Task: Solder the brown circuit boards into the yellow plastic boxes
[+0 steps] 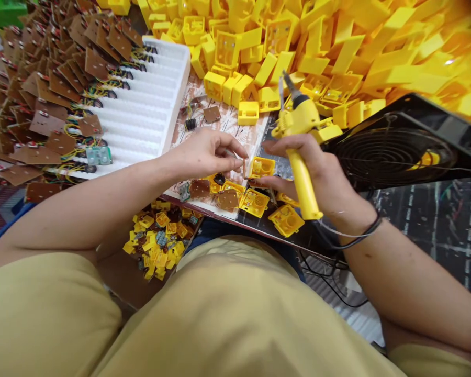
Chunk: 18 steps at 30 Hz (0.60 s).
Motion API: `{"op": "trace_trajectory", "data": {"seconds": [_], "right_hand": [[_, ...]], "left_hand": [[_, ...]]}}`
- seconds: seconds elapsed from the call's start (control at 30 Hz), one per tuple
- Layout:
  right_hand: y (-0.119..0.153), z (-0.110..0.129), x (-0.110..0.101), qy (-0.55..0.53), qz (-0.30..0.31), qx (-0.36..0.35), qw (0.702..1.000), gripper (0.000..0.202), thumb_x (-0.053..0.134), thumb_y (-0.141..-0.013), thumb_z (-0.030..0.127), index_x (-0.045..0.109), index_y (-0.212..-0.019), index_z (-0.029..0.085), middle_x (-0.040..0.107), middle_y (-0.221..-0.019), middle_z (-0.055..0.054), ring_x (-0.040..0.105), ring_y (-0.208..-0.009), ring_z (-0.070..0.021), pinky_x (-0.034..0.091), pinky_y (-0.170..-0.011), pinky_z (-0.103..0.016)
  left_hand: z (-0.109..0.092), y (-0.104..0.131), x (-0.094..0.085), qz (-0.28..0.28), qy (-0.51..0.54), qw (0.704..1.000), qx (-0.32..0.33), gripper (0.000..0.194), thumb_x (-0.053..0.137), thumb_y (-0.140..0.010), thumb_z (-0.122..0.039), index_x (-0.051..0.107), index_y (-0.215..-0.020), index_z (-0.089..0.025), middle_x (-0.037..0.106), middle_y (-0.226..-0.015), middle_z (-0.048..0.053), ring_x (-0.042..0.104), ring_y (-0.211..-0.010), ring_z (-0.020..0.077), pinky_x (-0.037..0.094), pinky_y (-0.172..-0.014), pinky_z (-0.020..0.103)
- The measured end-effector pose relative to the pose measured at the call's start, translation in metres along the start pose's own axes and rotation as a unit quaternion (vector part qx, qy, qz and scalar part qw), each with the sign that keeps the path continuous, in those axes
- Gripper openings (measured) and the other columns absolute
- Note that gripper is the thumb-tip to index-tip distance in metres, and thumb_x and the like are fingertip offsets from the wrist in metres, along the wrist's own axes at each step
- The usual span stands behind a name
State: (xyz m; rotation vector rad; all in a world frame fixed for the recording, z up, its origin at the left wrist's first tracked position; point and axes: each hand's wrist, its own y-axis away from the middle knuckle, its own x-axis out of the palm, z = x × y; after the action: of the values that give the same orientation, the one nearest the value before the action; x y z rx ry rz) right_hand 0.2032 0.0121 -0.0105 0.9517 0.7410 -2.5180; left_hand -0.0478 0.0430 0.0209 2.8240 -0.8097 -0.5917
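My right hand (pixel 324 170) is closed round the yellow handle of a soldering gun (pixel 300 123), its dark tip pointing up and away from me. My left hand (pixel 208 154) has its thumb and fingertips pinched on a small brown circuit board (pixel 244 168), seen nearly edge-on. Just right of it, close to my right thumb, is an open yellow plastic case (pixel 262 167); whether the thumb touches it I cannot tell. Nearer me lie more yellow cases (pixel 254 202), a loose brown board (pixel 227 199) and a black round part (pixel 219 179).
Brown circuit boards with wires (pixel 63 84) are heaped at left on a ridged white foam tray (pixel 157 99). Yellow cases (pixel 243 57) pile up at the back. A black fan (pixel 392 146) stands at right. Below the table edge, a box holds yellow pieces (pixel 160 241).
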Motion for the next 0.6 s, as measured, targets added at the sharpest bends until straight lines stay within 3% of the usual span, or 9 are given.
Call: {"op": "trace_trajectory", "data": {"seconds": [0.1,0.2,0.4,0.6], "right_hand": [[0.002,0.01,0.02,-0.048,-0.066,0.012,0.997,0.044,0.078,-0.087,0.044,0.054,-0.119,0.028,0.075,-0.112,-0.003,0.076,-0.101,-0.0234,0.065,-0.082,-0.036],[0.002,0.015,0.033,-0.113,-0.117,0.068,0.984,0.035,0.071,-0.091,0.038,0.05,-0.117,0.028,0.074,-0.105,-0.002,0.077,-0.096,-0.0213,0.066,-0.078,-0.034],[0.005,0.026,0.034,-0.092,-0.202,0.082,0.972,0.028,0.068,-0.094,0.037,0.049,-0.112,0.027,0.069,-0.089,0.002,0.075,-0.08,-0.018,0.067,-0.077,-0.036],[0.013,0.034,0.033,-0.057,-0.23,0.072,0.969,0.026,0.07,-0.094,0.038,0.051,-0.11,0.029,0.071,-0.099,-0.002,0.078,-0.091,-0.023,0.068,-0.074,-0.037]], "left_hand": [[-0.001,-0.002,0.006,-0.01,0.06,0.998,0.006,0.02,0.076,-0.083,-0.021,0.077,-0.102,-0.016,0.076,-0.079,0.004,0.075,-0.074,0.0173,0.063,-0.073,0.033],[0.002,0.0,0.013,-0.043,0.107,0.993,0.013,0.022,0.076,-0.086,-0.02,0.077,-0.107,-0.015,0.078,-0.083,0.004,0.077,-0.079,0.0162,0.064,-0.076,0.03],[0.012,0.002,0.031,-0.112,0.19,0.975,0.026,0.032,0.071,-0.094,-0.022,0.073,-0.125,-0.014,0.082,-0.092,0.005,0.079,-0.093,0.0146,0.062,-0.091,0.028],[0.016,0.001,0.042,-0.121,0.22,0.966,0.055,0.016,0.076,-0.092,-0.028,0.08,-0.103,-0.017,0.082,-0.104,0.004,0.076,-0.098,0.0129,0.06,-0.092,0.026]]}}
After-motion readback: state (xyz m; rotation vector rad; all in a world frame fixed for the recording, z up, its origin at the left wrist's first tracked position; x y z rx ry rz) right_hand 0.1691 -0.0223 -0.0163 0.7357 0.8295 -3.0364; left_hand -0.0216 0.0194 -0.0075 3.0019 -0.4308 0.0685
